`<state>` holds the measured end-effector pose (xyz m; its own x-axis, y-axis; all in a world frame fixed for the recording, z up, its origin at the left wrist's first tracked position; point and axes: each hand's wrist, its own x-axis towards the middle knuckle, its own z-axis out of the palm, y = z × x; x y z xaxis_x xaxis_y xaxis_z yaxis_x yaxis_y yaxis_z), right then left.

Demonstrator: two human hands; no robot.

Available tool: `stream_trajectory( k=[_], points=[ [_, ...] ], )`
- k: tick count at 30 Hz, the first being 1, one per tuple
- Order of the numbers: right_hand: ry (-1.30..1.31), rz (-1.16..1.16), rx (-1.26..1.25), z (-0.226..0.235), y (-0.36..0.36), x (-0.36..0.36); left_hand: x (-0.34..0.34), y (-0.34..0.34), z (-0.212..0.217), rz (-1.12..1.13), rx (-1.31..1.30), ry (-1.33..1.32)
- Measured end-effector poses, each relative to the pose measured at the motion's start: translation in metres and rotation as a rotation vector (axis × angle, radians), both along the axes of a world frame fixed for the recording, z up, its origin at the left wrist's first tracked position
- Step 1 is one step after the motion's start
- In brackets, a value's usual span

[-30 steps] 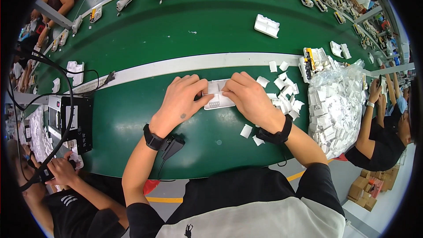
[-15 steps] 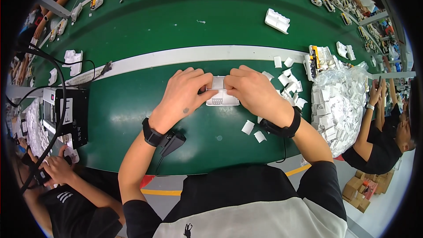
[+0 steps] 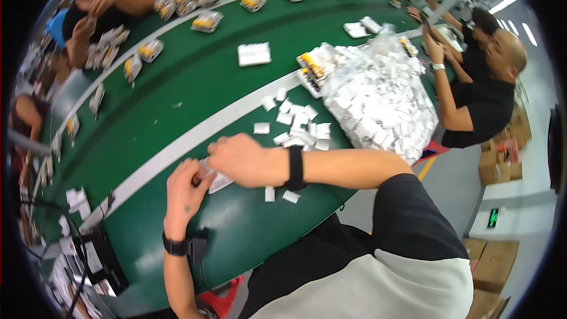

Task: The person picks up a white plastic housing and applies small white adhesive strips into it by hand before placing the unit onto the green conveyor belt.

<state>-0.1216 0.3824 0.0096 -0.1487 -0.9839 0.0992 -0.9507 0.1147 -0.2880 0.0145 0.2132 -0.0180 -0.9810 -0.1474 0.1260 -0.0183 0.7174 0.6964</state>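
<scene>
**Both hands pinch one small clear packet at the near edge**

The grip of each hand is closed on the same thing: the left hand (image 3: 184, 192) and the right hand (image 3: 239, 158) meet over a small clear packet (image 3: 215, 180), the fingers of both clamped on it from either side. The packet lies low against the green surface (image 3: 177, 100), close to its near edge and just on the near side of the white stripe (image 3: 177, 149) that runs along it. Most of the packet is hidden under the fingers, so what it contains cannot be told.

A black band (image 3: 295, 167) sits on the right wrist and a black watch (image 3: 175, 245) on the left. Two small white pieces (image 3: 280, 194) lie beside the right forearm, close to the near edge. Farther toward the right end, loose white packets (image 3: 295, 127) are scattered along the stripe, and just beyond them stands a large clear bag heaped with white packets (image 3: 378, 97). A white flat box (image 3: 254, 54) lies alone nearer the middle of the surface. Along the far edge runs a row of trays with yellow parts (image 3: 207, 20). Another person in black (image 3: 481, 97) works at the right end, and a further person (image 3: 94, 9) sits at the far left corner.
</scene>
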Motion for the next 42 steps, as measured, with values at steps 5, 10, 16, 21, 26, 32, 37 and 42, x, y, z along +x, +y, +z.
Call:
stream_trajectory(
  k=[5,10,16,21,26,32,37,42],
  points=[
    [-0.023,-0.031,0.118,0.012,-0.009,0.007,0.002,0.004,0.004,0.045,0.028,0.007],
    [-0.054,-0.023,0.095,0.006,-0.009,0.003,-0.004,-0.005,0.008,0.008,0.032,-0.051],
    [-0.035,0.035,0.220,0.009,-0.014,-0.018,0.003,-0.089,0.011,0.151,0.226,-0.014],
    [0.096,-0.242,-0.068,0.009,-0.028,-0.085,0.041,-0.226,-0.017,0.500,-0.596,0.074],
    [0.065,-0.422,-0.238,0.006,-0.025,-0.113,0.070,-0.329,-0.065,0.834,-1.090,-0.268],
    [0.050,-0.391,-0.005,0.024,0.064,-0.084,0.056,-0.352,-0.065,1.064,-0.767,-0.608],
    [0.035,-0.455,0.197,0.030,0.126,-0.067,0.099,-0.367,-0.053,0.847,-0.864,-0.354],
    [-0.093,-0.472,0.141,0.017,0.135,-0.071,0.077,-0.287,-0.040,0.665,-0.732,-0.092]
  ],
)
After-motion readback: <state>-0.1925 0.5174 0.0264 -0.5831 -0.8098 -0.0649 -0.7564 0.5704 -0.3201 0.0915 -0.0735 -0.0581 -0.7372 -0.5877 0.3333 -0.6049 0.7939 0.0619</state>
